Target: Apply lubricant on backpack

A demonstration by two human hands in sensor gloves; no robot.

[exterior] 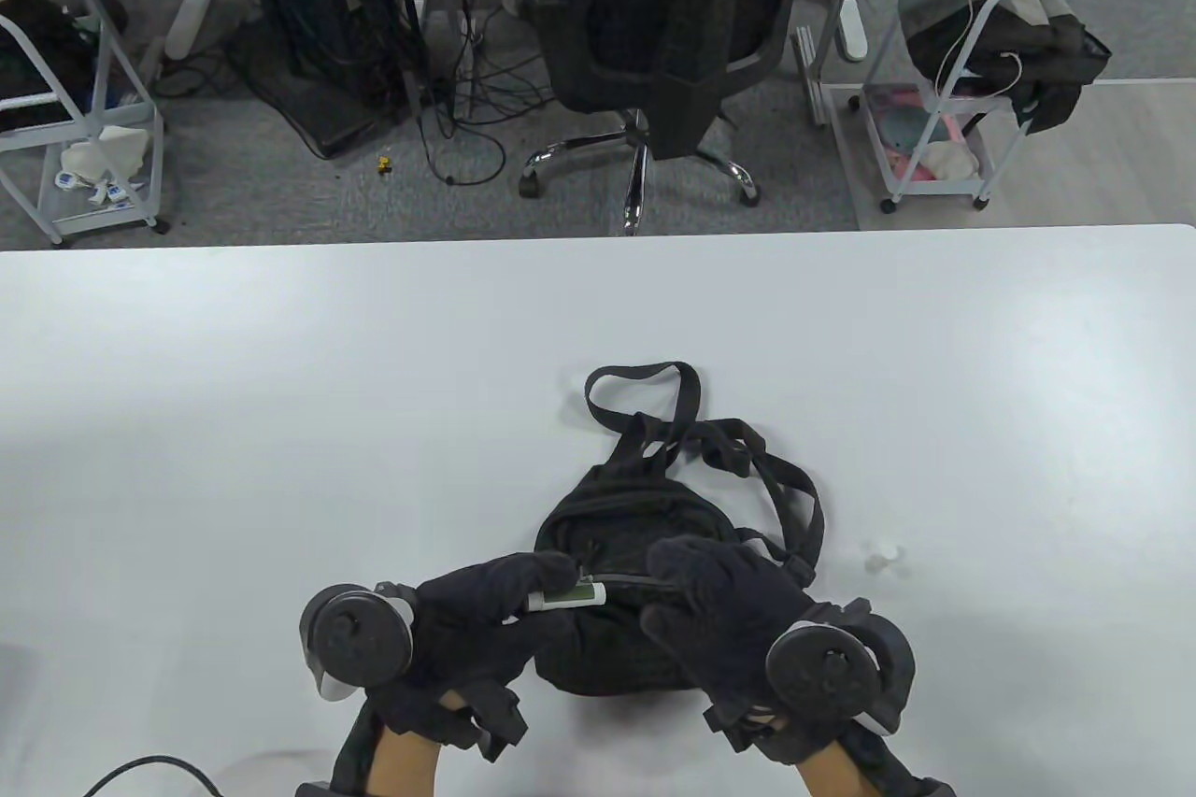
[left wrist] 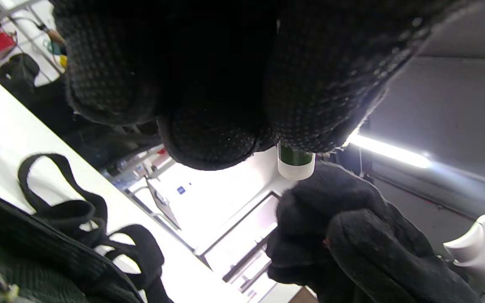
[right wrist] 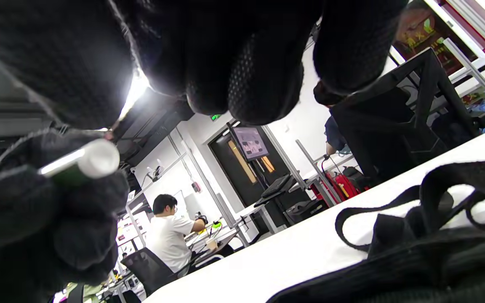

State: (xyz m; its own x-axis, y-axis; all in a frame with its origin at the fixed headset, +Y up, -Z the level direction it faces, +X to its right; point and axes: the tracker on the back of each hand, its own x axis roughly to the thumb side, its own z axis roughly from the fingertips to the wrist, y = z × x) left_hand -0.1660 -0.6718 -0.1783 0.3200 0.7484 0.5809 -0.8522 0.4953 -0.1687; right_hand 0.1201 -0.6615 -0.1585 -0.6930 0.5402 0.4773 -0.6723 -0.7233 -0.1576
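**A:** Nearest the camera, what did the left hand have?

**B:** It gripped a small green lubricant tube with a white end, fingers curled round it; the tube lay roughly level over the near side of the backpack. In the left wrist view the tube's white end poked out below the gloved fingers.

**A:** And the right hand?

**B:** Just beside it, fingers curled in, its fingertips right at the tube's tip over the bag. Whether it pinched anything there, I couldn't tell. The right wrist view caught the tube in the other glove, with the right hand's fingers bunched above.

**A:** Where did the backpack sit?

**B:** Flat on the white table, near the front edge, partly under both hands. It was black, its straps looped out on the far side.

**A:** Anything else on the table?

**B:** A small white cap-like bit lay to the right of the bag, apart from it.

**A:** Beyond the table?

**B:** A black office chair, metal carts either side
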